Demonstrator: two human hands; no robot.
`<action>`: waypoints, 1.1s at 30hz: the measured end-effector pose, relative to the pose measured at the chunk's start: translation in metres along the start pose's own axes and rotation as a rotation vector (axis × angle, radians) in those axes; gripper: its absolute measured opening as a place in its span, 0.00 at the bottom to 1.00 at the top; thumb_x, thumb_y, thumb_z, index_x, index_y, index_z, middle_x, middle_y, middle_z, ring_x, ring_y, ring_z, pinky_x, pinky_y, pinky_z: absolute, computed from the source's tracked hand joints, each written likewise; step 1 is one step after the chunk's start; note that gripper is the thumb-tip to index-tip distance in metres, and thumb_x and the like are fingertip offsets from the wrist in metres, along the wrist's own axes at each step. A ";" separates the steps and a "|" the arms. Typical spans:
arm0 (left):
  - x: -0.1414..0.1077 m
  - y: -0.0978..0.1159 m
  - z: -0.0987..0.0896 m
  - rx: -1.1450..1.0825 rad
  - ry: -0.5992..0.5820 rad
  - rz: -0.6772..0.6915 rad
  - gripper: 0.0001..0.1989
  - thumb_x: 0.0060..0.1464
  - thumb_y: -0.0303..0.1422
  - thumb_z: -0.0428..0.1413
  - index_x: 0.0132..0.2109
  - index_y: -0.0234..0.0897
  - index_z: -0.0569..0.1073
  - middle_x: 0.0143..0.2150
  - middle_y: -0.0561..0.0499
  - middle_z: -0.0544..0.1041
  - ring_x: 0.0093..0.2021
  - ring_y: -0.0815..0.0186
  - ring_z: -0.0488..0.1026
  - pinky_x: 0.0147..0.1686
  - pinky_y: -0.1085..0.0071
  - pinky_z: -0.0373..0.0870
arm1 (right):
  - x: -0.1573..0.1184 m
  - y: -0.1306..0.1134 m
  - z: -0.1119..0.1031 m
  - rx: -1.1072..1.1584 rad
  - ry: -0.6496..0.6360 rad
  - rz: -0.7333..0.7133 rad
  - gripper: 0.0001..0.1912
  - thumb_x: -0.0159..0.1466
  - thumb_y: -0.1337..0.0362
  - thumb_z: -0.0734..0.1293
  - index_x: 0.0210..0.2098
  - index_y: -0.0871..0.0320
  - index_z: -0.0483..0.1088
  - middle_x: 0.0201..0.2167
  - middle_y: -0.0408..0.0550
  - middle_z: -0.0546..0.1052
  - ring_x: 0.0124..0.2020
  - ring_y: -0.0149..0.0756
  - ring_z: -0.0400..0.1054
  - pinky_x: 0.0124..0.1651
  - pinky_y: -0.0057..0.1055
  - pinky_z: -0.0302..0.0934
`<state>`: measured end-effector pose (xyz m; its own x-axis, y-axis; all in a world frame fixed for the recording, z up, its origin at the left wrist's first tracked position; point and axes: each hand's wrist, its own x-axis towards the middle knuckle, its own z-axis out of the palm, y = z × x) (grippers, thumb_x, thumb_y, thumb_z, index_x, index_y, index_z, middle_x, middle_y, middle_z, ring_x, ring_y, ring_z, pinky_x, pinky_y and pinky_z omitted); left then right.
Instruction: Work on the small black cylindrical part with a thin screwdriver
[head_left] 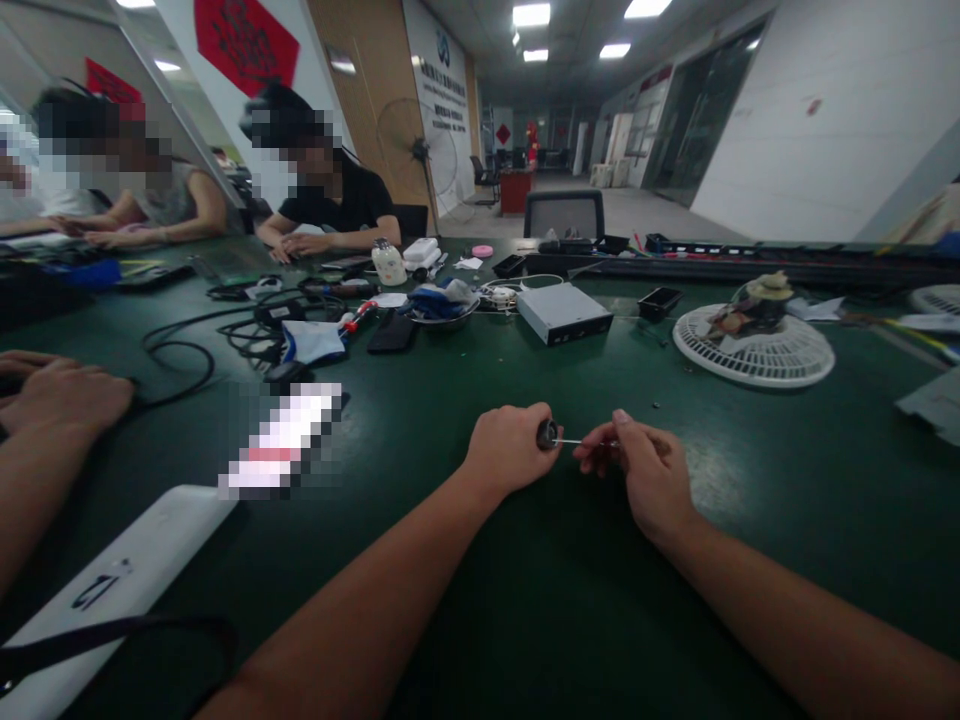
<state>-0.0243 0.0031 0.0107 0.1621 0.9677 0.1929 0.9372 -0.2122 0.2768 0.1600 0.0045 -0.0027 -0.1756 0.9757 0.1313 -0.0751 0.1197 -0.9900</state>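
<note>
My left hand (510, 450) grips a small black cylindrical part (547, 434) between its fingers and thumb. A thin metal shaft (574, 441) runs from that part towards my right hand (649, 475), whose fingertips pinch the shaft's far end. The two hands are close together above the dark green table mat (420, 520). My fingers hide part of the cylinder and the tip of the shaft.
A co-worker's hand (60, 395) rests at the left. Nearby lie black cables (180, 350), a white panel (112, 580), a silver drive box (564, 313), a metal bowl with blue cloth (442, 312) and a white fan grille (754, 345). Other people sit at the far left.
</note>
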 end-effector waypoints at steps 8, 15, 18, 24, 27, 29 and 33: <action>0.000 -0.001 0.002 0.050 0.019 0.058 0.13 0.63 0.43 0.53 0.39 0.41 0.77 0.31 0.49 0.80 0.32 0.61 0.76 0.33 0.67 0.67 | -0.003 0.000 0.001 -0.056 0.068 -0.039 0.25 0.71 0.47 0.63 0.30 0.59 0.77 0.28 0.51 0.81 0.26 0.36 0.74 0.27 0.32 0.61; -0.001 -0.002 0.003 0.074 0.093 0.066 0.14 0.65 0.41 0.50 0.38 0.40 0.76 0.32 0.49 0.80 0.31 0.62 0.75 0.32 0.67 0.64 | -0.003 -0.001 0.001 -0.033 -0.049 -0.048 0.25 0.72 0.48 0.63 0.29 0.59 0.78 0.28 0.51 0.81 0.24 0.35 0.74 0.27 0.31 0.63; -0.001 0.000 0.004 0.135 0.080 0.144 0.12 0.64 0.39 0.52 0.39 0.39 0.76 0.33 0.49 0.80 0.32 0.61 0.76 0.33 0.67 0.64 | -0.003 0.000 0.001 -0.062 0.066 -0.039 0.25 0.71 0.47 0.63 0.27 0.59 0.77 0.25 0.50 0.80 0.23 0.35 0.74 0.25 0.30 0.61; 0.000 -0.001 0.003 0.179 0.127 0.126 0.12 0.65 0.38 0.51 0.39 0.39 0.76 0.34 0.48 0.80 0.33 0.61 0.76 0.33 0.66 0.65 | -0.004 -0.001 0.000 -0.002 -0.065 -0.097 0.24 0.73 0.48 0.62 0.31 0.58 0.78 0.30 0.50 0.81 0.28 0.36 0.76 0.27 0.30 0.63; 0.000 -0.002 0.002 0.178 0.129 0.120 0.12 0.65 0.37 0.51 0.39 0.39 0.76 0.34 0.49 0.80 0.32 0.62 0.76 0.32 0.66 0.64 | -0.004 -0.001 0.000 -0.029 -0.073 -0.077 0.26 0.73 0.48 0.62 0.29 0.59 0.77 0.27 0.50 0.80 0.25 0.35 0.75 0.26 0.30 0.63; 0.000 -0.001 0.003 0.188 0.114 0.138 0.11 0.65 0.38 0.52 0.39 0.39 0.76 0.34 0.49 0.80 0.32 0.61 0.76 0.31 0.66 0.64 | -0.004 0.000 0.001 -0.064 -0.005 -0.070 0.26 0.73 0.48 0.62 0.28 0.59 0.77 0.26 0.49 0.80 0.24 0.34 0.74 0.25 0.30 0.62; 0.000 0.000 0.003 0.178 0.112 0.147 0.10 0.64 0.39 0.53 0.39 0.40 0.76 0.33 0.50 0.80 0.32 0.61 0.76 0.31 0.66 0.63 | -0.005 0.002 0.001 -0.060 0.012 -0.125 0.23 0.73 0.48 0.63 0.32 0.58 0.78 0.30 0.50 0.81 0.27 0.36 0.76 0.25 0.30 0.63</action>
<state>-0.0239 0.0034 0.0080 0.2752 0.9051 0.3243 0.9472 -0.3131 0.0700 0.1602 -0.0005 -0.0058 -0.1565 0.9545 0.2539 -0.0371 0.2513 -0.9672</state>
